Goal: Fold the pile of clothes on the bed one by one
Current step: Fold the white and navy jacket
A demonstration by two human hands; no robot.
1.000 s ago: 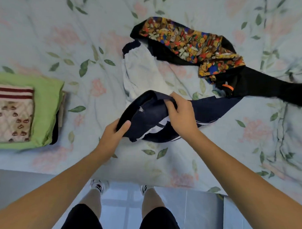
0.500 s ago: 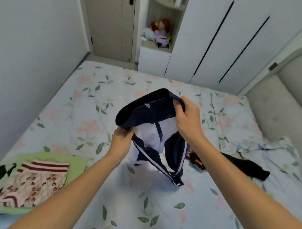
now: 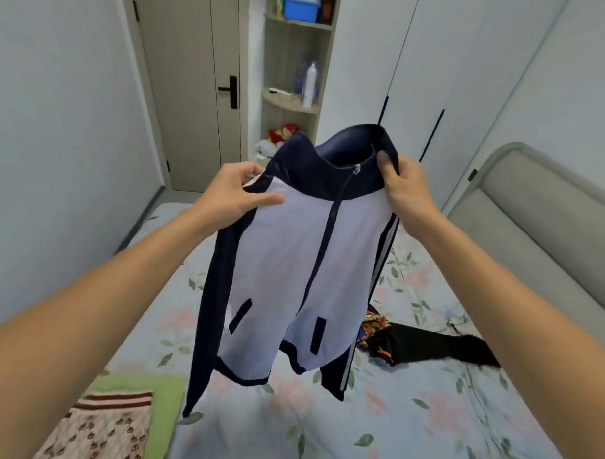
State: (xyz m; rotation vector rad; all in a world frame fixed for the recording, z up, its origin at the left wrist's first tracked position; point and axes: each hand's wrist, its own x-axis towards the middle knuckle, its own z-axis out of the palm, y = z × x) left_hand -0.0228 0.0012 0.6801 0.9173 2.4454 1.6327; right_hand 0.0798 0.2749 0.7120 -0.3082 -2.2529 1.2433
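A navy and white zip jacket (image 3: 293, 263) hangs full length in the air above the bed (image 3: 407, 422), its front facing me. My left hand (image 3: 237, 191) grips its left shoulder. My right hand (image 3: 403, 190) grips the navy collar at the right shoulder. Both sleeves dangle down, the hem just above the floral sheet. On the bed to the right lies a black garment (image 3: 427, 347) with a colourful patterned piece (image 3: 373, 324), partly hidden behind the jacket.
A stack of folded clothes, green (image 3: 161, 406) under a patterned beige one (image 3: 102, 431), sits at the bed's near left. A grey headboard (image 3: 534, 230) is at right. Beyond stand white wardrobes (image 3: 453, 80), a corner shelf (image 3: 291, 105) and a door (image 3: 196, 88).
The jacket went from a bunched heap on the bed to lifted and spread open in the air. Both hands rose and moved apart to its shoulders; my view tilted upward.
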